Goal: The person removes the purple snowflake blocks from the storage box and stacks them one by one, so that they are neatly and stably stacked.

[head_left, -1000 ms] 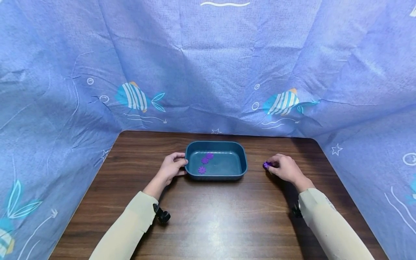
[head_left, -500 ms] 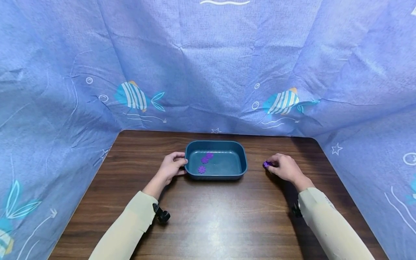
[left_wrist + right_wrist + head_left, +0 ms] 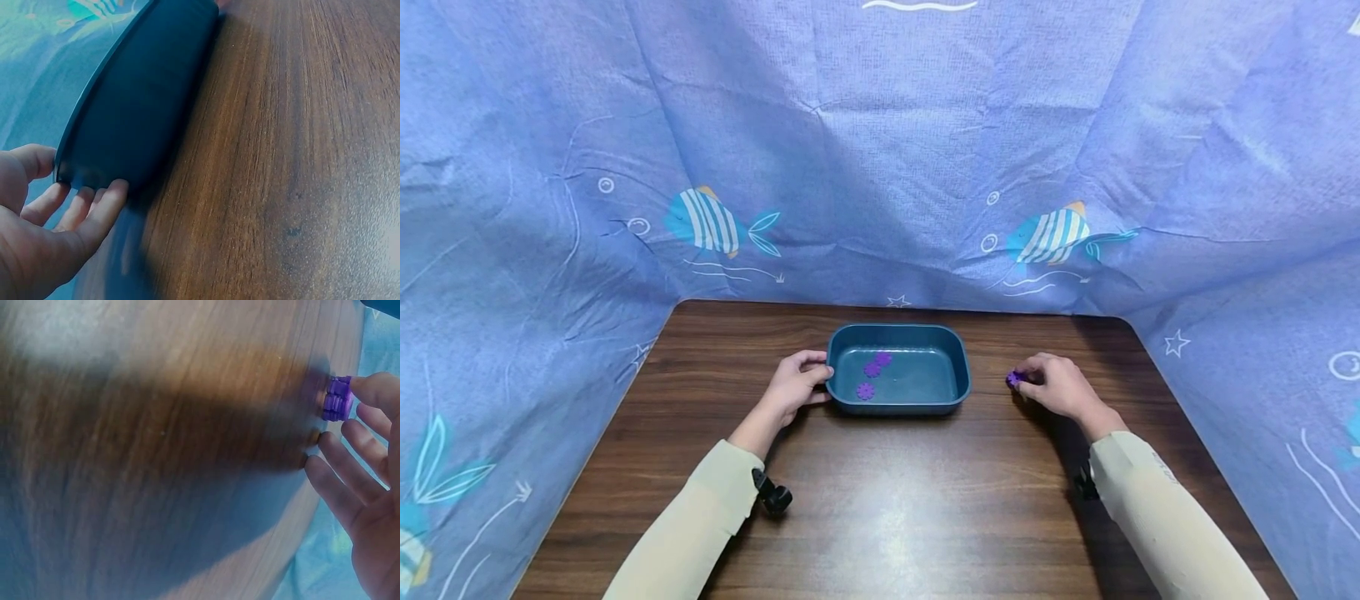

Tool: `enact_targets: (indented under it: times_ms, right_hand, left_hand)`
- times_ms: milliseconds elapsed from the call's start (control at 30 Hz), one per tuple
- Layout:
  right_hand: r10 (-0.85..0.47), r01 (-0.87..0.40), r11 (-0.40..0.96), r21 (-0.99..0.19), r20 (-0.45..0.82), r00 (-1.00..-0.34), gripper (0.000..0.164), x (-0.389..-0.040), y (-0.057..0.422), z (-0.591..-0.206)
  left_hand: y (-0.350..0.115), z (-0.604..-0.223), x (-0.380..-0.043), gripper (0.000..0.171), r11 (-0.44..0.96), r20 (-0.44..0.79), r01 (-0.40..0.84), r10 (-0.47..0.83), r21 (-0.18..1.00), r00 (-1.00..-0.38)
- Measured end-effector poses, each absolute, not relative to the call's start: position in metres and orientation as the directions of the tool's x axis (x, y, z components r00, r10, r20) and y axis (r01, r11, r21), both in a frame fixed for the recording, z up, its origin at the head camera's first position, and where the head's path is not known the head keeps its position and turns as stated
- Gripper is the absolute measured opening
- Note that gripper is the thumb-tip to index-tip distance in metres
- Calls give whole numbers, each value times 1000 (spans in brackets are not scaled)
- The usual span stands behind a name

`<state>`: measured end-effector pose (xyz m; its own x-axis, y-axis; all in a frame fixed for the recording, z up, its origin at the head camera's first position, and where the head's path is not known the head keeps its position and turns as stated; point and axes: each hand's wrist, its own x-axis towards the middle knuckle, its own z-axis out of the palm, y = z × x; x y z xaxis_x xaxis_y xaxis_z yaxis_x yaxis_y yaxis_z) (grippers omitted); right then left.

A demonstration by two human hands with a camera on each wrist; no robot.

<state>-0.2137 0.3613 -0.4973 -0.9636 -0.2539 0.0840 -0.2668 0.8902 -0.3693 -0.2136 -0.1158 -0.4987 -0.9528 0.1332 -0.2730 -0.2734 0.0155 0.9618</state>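
Note:
A dark teal rectangular tray [image 3: 898,409] stands toward the back of the wooden table. My left hand [image 3: 792,387] holds its left end, the thumb at the rim and the fingers against the outer wall, as the left wrist view shows on the tray [image 3: 137,94]. Inside, toward the left, lie three purple flower-shaped discs [image 3: 866,391], two of them close together. Right of the tray, my right hand [image 3: 1062,388] pinches purple flower-shaped pieces [image 3: 1013,379] close over the table. Seen edge-on in the right wrist view, these purple pieces [image 3: 337,399] look layered like a stack.
The brown wood-grain table [image 3: 880,500] has rounded far corners. Behind it and along both sides hangs a blue cloth [image 3: 895,167] printed with fish. Each wrist wears a black camera strap, the left camera [image 3: 775,498] hanging below the sleeve.

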Motion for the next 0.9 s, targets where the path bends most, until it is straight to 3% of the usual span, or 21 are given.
enact_targets:
  times_ms: [333,900]
  right_hand:
    - [-315,-343,855,-388,135,-939,25,-224,349,-480]
    - [-446,-492,776,-395,207,-870,27,-250,274,-448]
  left_hand:
    - [-116,-500,-215,43,21,-266,-265,133,964,-955]
    - [-118,-501,-215,44,22,-267,-266,133,964,-954]
